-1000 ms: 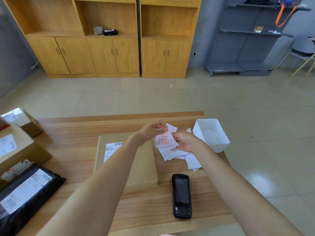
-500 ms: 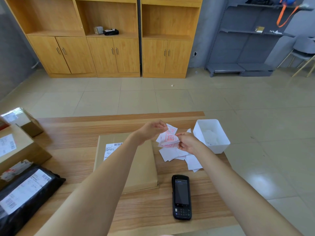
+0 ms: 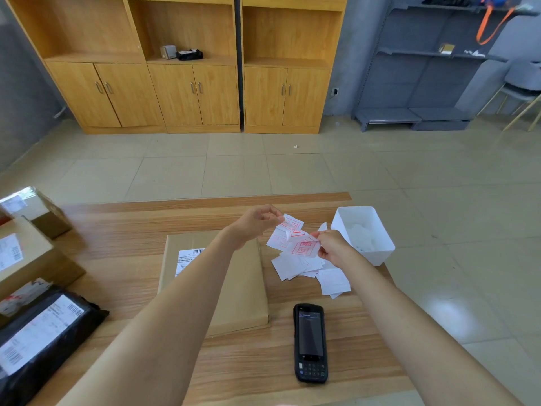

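A white paper label printed with red squares hangs in the air above the wooden table's far right corner, pinched at its right edge by the right hand. The left hand pinches a second red-printed white sheet that touches the label. Under them lies a loose pile of white paper slips. A white plastic bin stands at the right edge, a flat brown cardboard parcel mid-table, and a black handheld scanner toward the near edge.

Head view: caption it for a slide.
Left hand and right hand peel a red-printed sticker from its backing sheet above loose labels.
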A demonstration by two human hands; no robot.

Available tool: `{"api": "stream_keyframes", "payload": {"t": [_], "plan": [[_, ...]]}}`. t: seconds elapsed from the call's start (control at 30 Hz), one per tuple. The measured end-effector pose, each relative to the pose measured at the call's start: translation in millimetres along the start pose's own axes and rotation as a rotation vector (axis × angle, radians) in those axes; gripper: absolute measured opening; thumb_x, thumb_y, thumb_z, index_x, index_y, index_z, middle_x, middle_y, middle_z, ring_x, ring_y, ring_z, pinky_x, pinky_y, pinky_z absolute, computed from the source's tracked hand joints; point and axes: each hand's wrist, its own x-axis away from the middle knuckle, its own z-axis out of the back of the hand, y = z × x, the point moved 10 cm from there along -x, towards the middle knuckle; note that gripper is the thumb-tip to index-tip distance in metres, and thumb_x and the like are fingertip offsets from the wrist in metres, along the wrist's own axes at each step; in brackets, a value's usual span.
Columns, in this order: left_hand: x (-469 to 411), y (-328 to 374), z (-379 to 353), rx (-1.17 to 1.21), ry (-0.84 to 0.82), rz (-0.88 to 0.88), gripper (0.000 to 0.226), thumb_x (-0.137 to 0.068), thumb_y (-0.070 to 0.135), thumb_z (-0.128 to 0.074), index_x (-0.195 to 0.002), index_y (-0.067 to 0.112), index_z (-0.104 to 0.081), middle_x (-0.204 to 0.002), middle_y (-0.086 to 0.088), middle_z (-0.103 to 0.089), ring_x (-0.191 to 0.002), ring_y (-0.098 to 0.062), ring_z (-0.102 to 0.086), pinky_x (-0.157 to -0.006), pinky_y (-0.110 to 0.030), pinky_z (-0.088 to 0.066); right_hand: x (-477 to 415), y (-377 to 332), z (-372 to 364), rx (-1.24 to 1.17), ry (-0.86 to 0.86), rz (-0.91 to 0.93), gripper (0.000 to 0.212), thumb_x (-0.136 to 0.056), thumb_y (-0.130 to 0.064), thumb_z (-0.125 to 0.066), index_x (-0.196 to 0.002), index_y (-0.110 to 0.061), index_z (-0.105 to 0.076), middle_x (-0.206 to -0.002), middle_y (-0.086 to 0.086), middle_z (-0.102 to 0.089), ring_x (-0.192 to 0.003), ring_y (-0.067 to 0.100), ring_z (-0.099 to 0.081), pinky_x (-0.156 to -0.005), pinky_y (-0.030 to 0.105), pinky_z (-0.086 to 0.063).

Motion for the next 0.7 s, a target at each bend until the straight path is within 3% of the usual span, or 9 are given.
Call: {"api": "stream_keyframes", "payload": {"t": [0.13, 0.23, 0.33, 0.57, 0.7], "plan": [[-4, 0, 0, -0.006, 0.006, 0.011, 0.013, -0.094, 0.025, -0.060, -0.082, 0.023, -0.056, -0.097, -0.004, -0.060, -0.089, -0.015, -0.044, -0.064, -0.024, -0.031, -2, -3, 6, 0.080, 0.012, 0.006, 0.031, -0.098, -0.002, -0.028, -0.093, -0.010, -0.058, -0.091, 0.014, -0.058, -0.062, 0.014, -0.043, -0.048, 0.020, -0.027], [-7, 0, 0, -0.011, 0.015, 0.021, 0.013, -0.094, 0.026, -0.060, -0.082, 0.024, -0.056, -0.097, -0.004, -0.060, -0.089, -0.015, -0.044, -0.066, -0.025, -0.031, -5, -4, 11, 0.100, 0.032, 0.014, 0.031, -0.099, -0.004, -0.032, -0.116, -0.006, -0.057, -0.079, 0.010, -0.054, -0.058, 0.014, -0.038, -0.048, 0.021, -0.025], [-9, 1, 2, 0.007, 0.033, 0.024, 0.013, -0.095, 0.026, -0.058, -0.082, 0.024, -0.056, -0.094, 0.001, -0.064, -0.089, -0.014, -0.047, -0.068, -0.026, -0.032, -12, -2, 18, 0.096, 0.065, 0.007, 0.034, -0.099, -0.007, -0.034, -0.126, 0.004, -0.052, -0.071, 0.007, -0.046, -0.057, 0.015, -0.036, -0.050, 0.023, -0.024], [-14, 0, 8, 0.022, 0.081, 0.039, 0.014, -0.096, 0.026, -0.055, -0.082, 0.024, -0.054, -0.084, 0.009, -0.064, -0.087, -0.013, -0.047, -0.072, -0.027, -0.035, -31, 6, 33, 0.128, 0.112, -0.019, 0.038, -0.100, -0.008, -0.036, -0.135, -0.002, -0.048, -0.079, 0.008, -0.049, -0.058, 0.015, -0.038, -0.049, 0.024, -0.027], [-17, -5, 7, 0.032, 0.098, 0.057, 0.015, -0.097, 0.023, -0.054, -0.082, 0.023, -0.053, -0.084, 0.005, -0.062, -0.083, -0.015, -0.044, -0.067, -0.025, -0.033, -38, 5, 41, 0.218, 0.138, 0.026, 0.033, -0.100, -0.014, -0.041, -0.126, 0.001, -0.054, -0.091, 0.012, -0.052, -0.071, 0.022, -0.047, -0.053, 0.026, -0.030]]}}
